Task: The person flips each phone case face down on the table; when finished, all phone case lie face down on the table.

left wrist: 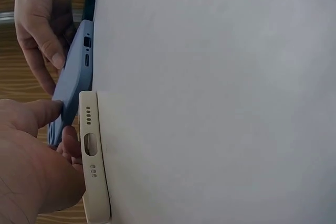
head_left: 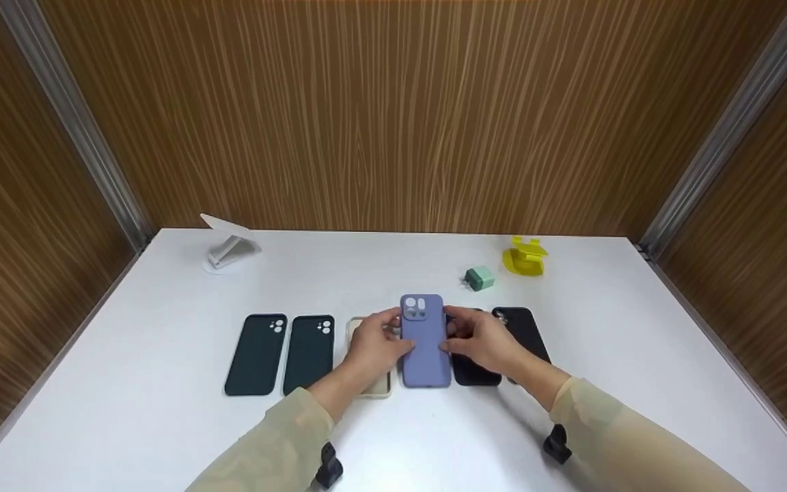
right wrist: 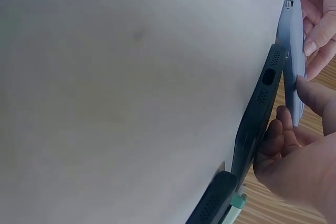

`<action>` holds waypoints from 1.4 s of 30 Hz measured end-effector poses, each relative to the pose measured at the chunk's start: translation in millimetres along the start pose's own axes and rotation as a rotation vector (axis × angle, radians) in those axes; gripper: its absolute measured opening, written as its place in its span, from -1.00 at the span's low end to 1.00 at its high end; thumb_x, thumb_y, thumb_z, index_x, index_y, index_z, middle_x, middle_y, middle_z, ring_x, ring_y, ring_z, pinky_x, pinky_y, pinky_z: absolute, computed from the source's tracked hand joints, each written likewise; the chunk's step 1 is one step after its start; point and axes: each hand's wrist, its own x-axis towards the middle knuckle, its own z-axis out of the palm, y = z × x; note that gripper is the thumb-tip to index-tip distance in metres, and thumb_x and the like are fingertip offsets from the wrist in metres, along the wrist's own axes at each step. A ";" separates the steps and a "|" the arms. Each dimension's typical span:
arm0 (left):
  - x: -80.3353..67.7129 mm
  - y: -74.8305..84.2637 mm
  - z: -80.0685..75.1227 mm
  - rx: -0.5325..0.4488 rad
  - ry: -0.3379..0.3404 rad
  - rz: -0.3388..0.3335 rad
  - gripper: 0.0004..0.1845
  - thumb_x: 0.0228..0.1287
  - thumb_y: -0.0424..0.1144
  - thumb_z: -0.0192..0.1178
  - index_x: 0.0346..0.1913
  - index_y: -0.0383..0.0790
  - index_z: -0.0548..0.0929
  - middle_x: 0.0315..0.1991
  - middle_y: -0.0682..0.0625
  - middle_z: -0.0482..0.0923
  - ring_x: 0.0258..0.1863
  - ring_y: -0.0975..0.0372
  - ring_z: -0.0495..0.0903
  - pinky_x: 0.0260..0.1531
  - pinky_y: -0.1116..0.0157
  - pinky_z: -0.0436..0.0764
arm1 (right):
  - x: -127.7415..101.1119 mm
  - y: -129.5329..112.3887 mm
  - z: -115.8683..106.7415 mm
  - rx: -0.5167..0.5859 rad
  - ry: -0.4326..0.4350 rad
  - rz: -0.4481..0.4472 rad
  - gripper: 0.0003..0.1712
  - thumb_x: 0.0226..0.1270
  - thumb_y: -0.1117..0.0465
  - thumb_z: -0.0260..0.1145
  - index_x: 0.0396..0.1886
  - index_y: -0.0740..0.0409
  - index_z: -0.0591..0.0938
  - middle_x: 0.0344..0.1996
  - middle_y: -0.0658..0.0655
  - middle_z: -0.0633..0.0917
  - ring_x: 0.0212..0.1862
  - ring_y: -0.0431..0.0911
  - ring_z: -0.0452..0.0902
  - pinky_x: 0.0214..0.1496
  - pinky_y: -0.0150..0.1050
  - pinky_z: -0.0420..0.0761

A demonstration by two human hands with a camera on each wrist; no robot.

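Note:
A lavender phone case lies back side up in the middle of the row, its camera cutouts at the far end. My left hand pinches its left edge, thumb on the back. The right hand grips the opposite edge in the same way. In the left wrist view the far end of the lavender case looks raised off the table. Under my left hand is a cream phone case, partly hidden. A black phone case lies partly covered by my right hand.
Two dark green phone cases lie to the left, and another black case is at the right end. Behind the row stand a white folding stand, a green charger plug and a yellow stand. Wood-grain panels enclose the white table.

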 end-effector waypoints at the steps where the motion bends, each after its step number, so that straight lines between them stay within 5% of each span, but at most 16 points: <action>1: -0.2 -0.2 -0.2 0.006 -0.002 -0.003 -0.32 0.28 -0.42 0.47 0.47 -0.25 0.54 0.07 -0.04 0.60 -0.15 0.21 0.57 -0.12 0.27 0.64 | 0.1 0.1 0.6 -0.005 0.000 -0.002 -0.23 0.39 0.31 0.51 0.54 0.29 0.46 -0.09 0.08 0.72 -0.10 -0.07 0.58 0.04 -0.17 0.62; 24: -3.2 -2.7 -1.7 0.031 -0.010 -0.016 -0.34 0.32 -0.38 0.45 0.46 -0.29 0.53 0.21 -0.11 0.62 -0.22 0.24 0.57 -0.22 0.32 0.63 | -0.9 -0.8 5.9 -0.072 -0.003 -0.018 -0.26 0.36 0.24 0.56 0.49 0.21 0.54 -0.01 0.08 0.73 -0.01 -0.05 0.61 0.15 -0.05 0.65; 35: -3.7 -1.9 -1.0 0.042 -0.017 -0.031 -0.32 0.30 -0.40 0.45 0.47 -0.30 0.53 0.03 -0.06 0.63 -0.24 0.24 0.58 -0.26 0.30 0.62 | -2.6 -2.6 7.3 -0.106 0.000 -0.031 -0.25 0.31 0.31 0.57 0.48 0.24 0.54 -0.02 0.07 0.72 0.00 -0.03 0.59 0.17 -0.02 0.63; 42: -5.2 5.4 -8.5 0.008 -0.009 -0.016 -0.36 0.28 -0.40 0.44 0.43 -0.30 0.56 0.23 -0.14 0.60 -0.17 0.21 0.62 -0.19 0.29 0.64 | -2.0 -4.4 4.0 -0.074 0.008 -0.010 -0.28 0.36 0.31 0.52 0.49 0.25 0.52 -0.03 0.06 0.70 -0.01 -0.05 0.60 0.18 -0.05 0.62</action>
